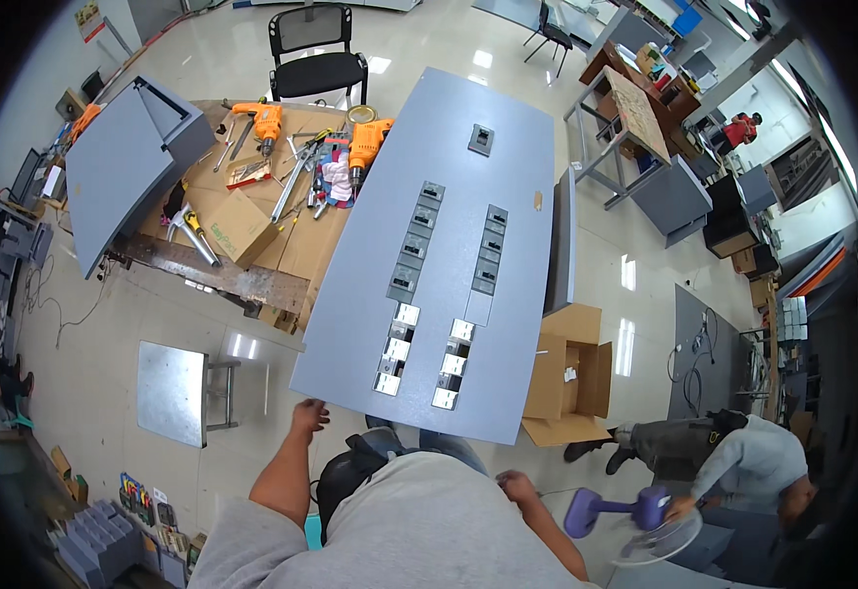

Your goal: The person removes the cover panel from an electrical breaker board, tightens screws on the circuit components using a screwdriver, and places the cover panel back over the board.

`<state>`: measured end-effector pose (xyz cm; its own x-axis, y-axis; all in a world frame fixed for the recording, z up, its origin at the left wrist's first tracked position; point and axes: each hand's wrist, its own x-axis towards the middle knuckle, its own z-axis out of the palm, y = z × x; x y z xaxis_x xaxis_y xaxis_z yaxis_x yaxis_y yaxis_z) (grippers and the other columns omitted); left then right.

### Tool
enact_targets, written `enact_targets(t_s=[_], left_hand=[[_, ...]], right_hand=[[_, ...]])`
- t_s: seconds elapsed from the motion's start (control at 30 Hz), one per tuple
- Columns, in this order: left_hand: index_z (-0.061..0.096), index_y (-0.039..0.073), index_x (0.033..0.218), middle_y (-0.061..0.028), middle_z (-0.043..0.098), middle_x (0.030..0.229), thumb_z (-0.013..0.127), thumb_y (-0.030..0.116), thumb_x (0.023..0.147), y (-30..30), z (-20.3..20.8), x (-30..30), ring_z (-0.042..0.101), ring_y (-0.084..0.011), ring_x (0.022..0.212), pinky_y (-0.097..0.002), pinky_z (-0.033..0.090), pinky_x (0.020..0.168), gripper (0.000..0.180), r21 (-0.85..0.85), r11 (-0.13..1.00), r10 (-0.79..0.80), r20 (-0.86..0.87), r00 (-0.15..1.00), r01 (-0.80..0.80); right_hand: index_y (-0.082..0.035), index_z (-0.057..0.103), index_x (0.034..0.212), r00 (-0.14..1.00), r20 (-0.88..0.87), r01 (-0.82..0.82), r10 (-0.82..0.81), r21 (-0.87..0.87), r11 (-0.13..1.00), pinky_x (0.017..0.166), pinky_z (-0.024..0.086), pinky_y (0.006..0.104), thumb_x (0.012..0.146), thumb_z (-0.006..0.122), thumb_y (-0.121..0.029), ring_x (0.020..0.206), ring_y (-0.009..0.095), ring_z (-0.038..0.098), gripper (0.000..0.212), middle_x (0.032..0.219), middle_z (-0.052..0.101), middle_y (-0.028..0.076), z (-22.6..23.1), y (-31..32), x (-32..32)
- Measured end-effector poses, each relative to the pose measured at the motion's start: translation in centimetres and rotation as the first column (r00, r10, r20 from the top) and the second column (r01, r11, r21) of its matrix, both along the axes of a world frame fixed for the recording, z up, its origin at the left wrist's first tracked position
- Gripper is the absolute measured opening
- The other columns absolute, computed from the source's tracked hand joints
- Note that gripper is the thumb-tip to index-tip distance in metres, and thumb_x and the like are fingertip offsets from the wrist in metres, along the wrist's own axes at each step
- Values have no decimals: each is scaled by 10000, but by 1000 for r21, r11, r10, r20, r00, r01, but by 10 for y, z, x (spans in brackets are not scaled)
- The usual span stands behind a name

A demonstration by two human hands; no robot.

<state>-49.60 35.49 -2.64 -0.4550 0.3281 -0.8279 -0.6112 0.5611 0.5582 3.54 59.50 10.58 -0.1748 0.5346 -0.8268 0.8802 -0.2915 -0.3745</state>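
A large grey-blue metal panel [350, 334] lies in front of me. Two columns of dark grey circuit breakers, the left column [414, 245] and the right column [491, 245], sit on it. One single breaker [481, 139] is at its far end. Blocks with shiny white faces [398, 348] continue the columns toward me. By the panel's near left corner hangs my left hand [310, 415], empty, its fingers loosely apart. My right hand [517, 487] is beside my body, below the near right edge, fingers curled in; nothing shows in it. Neither hand visibly touches the panel.
A workbench [292, 260] on the left holds two orange drills [263, 123], hand tools and a cardboard box [239, 228]. An open carton [568, 378] stands right of the panel, a stool [172, 393] at left. A co-worker [743, 456] bends near a purple-framed fan [635, 510].
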Motion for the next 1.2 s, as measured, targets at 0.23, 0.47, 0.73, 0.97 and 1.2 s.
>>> enact_targets(t_s=[0.23,0.47,0.73,0.97,1.2], left_hand=[[634,70,1184,-101,705,963,643,483,1032,-3,41,-101,688,-197,790,-352,533,678,440,226,921,355,-146,923,-318],[645,48,1292,-57,690,968,666,432,1039,86,168,-114,641,-137,786,-290,506,717,460,345,936,132,-159,978,-70],[667,-63,1262,-88,745,1063,764,170,972,108,168,-104,675,-142,924,-303,539,839,383,364,928,52,-329,943,76],[679,-46,1217,-74,740,1034,738,107,973,105,162,-101,670,-138,894,-296,532,825,294,375,927,139,-261,955,-33],[686,-34,1203,-67,730,1030,742,107,967,111,163,-103,660,-140,895,-295,526,818,280,374,927,116,-256,960,-12]], right_hand=[[-60,539,1470,832,-196,515,-519,-74,854,784,604,446,1095,505,-412,954,297,725,516,1149,736,164,38,58,-55],[-40,522,1474,821,-343,487,-456,4,873,852,619,491,1075,558,-437,1119,311,673,564,1365,630,152,84,68,-130],[-10,458,1508,957,-178,261,-231,171,950,772,640,437,997,702,-295,1180,303,649,634,1390,608,171,96,70,-145],[8,447,1509,943,-205,300,-263,175,938,760,635,417,978,725,-279,1158,304,658,664,1377,610,190,102,63,-156],[-1,509,1448,947,-246,269,-209,244,932,733,629,400,1012,693,-364,1089,286,689,596,1282,661,179,93,61,-141]])
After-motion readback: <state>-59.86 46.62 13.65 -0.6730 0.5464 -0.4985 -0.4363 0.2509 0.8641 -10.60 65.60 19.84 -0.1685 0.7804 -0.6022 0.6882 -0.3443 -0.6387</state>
